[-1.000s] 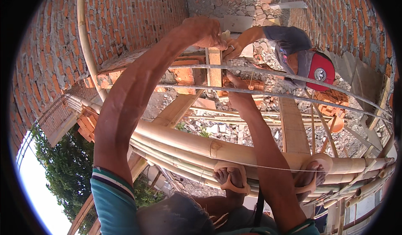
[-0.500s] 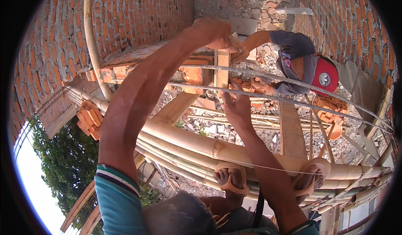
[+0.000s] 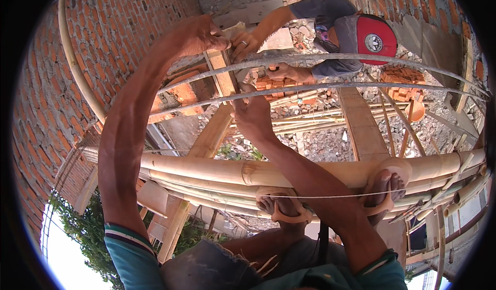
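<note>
My left hand (image 3: pixel 202 35) reaches to the far end of a short wooden board (image 3: pixel 222 75), its fingers closed over the edge. At the near end, my right hand (image 3: pixel 254 113) grips the same board between thumb and fingers. Two grey steel bars (image 3: pixel 305 58) pass across the view in front of the board. A co-worker's hand (image 3: pixel 246 45), wearing a ring, touches the board's far end next to my left hand. The co-worker's other hand (image 3: pixel 285 73) is closed around an orange-brown handle; the rest of that tool is hard to make out.
My sandalled feet (image 3: pixel 281 205) stand on thick bamboo poles (image 3: pixel 206 170). Below lie brick rubble (image 3: pixel 320 130) and a brick stack (image 3: pixel 402 80). Wooden planks (image 3: pixel 361 122) slope down from the bamboo. A brick wall (image 3: pixel 129 31) rises at left. A thin string crosses above my feet.
My view has shifted, so the board, both hands and the co-worker appear farther left. The co-worker's lower hand has closed around a handle near the board. Both my hands stay at the board.
</note>
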A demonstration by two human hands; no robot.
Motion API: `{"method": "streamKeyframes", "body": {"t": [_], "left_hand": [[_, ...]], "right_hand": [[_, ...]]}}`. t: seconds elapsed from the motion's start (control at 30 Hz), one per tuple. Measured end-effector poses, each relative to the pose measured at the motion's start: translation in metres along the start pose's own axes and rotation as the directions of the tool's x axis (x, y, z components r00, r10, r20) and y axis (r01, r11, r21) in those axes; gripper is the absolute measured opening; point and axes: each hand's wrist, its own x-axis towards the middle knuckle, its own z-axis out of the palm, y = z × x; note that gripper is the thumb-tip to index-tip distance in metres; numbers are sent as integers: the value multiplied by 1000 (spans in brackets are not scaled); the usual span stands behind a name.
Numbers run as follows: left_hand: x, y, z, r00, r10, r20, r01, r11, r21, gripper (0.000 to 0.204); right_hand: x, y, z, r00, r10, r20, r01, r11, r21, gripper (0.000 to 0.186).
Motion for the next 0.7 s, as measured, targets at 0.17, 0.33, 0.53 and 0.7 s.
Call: {"method": "streamKeyframes", "body": {"t": [0.17, 0.33, 0.53, 0.7], "left_hand": [[0, 4, 1, 996, -84, 31, 85, 995, -42, 49], [-1, 4, 0, 995, -93, 36, 95, 994, -46, 45], [-2, 6, -2, 996, -82, 47, 83, 996, -26, 43], [-5, 10, -3, 1000, -24, 4, 24, 999, -42, 43]], "right_hand": [[-1, -5, -2, 1000, 23, 2, -23, 1000, -2, 37], [-3, -15, -2, 999, 32, -29, -31, 999, 33, 40], [-7, -23, -6, 994, 108, 19, -109, 981, 158, 34], [-7, -25, -7, 996, 90, 4, -90, 983, 158, 29]]}}
